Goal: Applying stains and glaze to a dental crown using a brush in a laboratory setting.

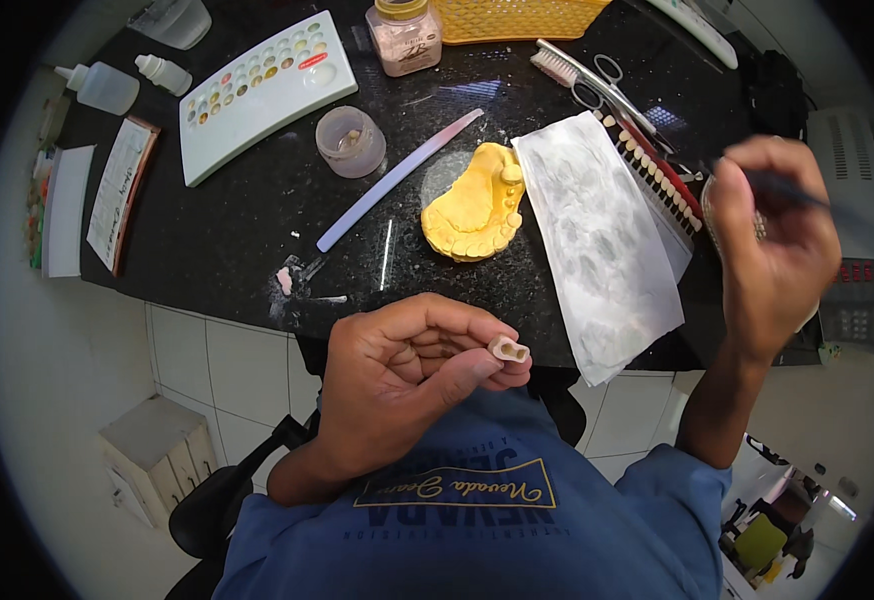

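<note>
My left hand (412,365) is closed in a pinch near the table's front edge. Between its thumb and fingers sits a small cream dental bridge (508,349), its hollow side showing. Raised at the right, my right hand (779,240) grips a thin dark-handled tool (789,190); motion smears it, and its kind cannot be made out. A yellow plaster dental model (467,212) with a row of teeth rests on the black table beyond my left hand. Beside the model lies a white paper sheet (607,250) with grey smudges, between my two hands.
A tooth shade guide (647,165), scissors (597,85) and a brush (555,66) lie at the right. Behind the model are a long pale stick (387,188), a plastic cup (350,142), a white palette (257,110), a powder jar (404,40) and a yellow basket (517,18). Bottles (107,88) stand far left.
</note>
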A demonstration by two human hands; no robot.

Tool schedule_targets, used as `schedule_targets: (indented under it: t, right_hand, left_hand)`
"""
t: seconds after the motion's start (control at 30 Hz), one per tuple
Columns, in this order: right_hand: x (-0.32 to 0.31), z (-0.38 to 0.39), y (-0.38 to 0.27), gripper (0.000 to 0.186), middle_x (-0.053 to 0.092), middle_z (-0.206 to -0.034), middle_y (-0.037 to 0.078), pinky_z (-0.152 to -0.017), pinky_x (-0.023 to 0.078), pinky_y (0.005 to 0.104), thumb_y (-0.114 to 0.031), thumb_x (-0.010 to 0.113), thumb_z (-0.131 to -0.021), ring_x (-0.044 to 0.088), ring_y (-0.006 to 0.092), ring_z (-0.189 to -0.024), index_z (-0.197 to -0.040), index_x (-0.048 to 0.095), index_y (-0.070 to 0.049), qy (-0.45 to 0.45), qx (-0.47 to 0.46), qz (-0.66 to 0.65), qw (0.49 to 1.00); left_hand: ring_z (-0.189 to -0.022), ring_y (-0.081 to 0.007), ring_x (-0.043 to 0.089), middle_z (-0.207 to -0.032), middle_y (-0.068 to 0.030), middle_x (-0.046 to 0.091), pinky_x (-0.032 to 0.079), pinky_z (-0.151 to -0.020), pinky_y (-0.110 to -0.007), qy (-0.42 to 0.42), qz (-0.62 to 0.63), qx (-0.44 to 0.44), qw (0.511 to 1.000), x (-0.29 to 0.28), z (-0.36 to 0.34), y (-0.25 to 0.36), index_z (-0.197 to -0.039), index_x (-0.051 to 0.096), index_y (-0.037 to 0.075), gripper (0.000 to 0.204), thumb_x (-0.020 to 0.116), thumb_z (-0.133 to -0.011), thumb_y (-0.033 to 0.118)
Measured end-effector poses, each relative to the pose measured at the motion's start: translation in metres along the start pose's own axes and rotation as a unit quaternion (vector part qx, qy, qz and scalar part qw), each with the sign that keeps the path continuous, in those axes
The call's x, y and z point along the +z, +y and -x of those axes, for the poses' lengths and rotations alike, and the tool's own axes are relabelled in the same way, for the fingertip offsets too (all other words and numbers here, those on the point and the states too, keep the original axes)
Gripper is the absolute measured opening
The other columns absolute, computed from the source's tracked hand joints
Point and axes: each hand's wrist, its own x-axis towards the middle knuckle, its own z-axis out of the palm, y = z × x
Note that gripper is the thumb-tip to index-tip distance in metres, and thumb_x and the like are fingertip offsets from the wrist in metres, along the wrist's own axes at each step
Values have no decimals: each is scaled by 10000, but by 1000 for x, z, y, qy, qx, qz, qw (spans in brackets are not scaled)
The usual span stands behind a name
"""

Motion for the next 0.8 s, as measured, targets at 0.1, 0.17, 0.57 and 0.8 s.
schedule_targets:
  t: [0.1, 0.17, 0.57, 0.8]
  right_hand:
    - [-2, 43, -4, 164, 596, -818, 138, -576, 478, 238, -23, 654, -811, 578, 154, -619, -942, 565, 18, 6, -43, -272, 961]
    - [5, 71, -4, 180, 600, -817, 151, -581, 495, 253, -25, 671, -782, 602, 179, -626, -929, 575, 16, -26, -32, -356, 933]
    - [13, 107, 10, 251, 615, -659, 138, -511, 515, 277, 16, 712, -674, 617, 207, -539, -890, 583, 26, -81, -51, -304, 948]
    - [12, 111, 13, 273, 629, -711, 142, -504, 526, 279, 36, 720, -650, 633, 221, -568, -890, 592, 14, -107, -37, -319, 941]
  left_hand:
    - [-935, -207, 693, -993, -185, 684, 574, -850, -300, 31, -24, -29, 999, 3, 0, 2, -1066, 605, -94, 161, 587, -913, -49]
    - [-931, -192, 693, -993, -173, 687, 571, -844, -285, 55, -48, -50, 996, 6, -2, 4, -1063, 612, -87, 157, 590, -917, -37]
    - [-851, -192, 702, -905, -156, 695, 581, -769, -278, 117, -149, -141, 972, 19, -17, 10, -1003, 631, -95, 122, 592, -907, -31]
    - [-821, -166, 704, -888, -137, 698, 573, -750, -255, 76, -170, -160, 969, 12, -23, 15, -974, 652, -72, 103, 616, -892, -20]
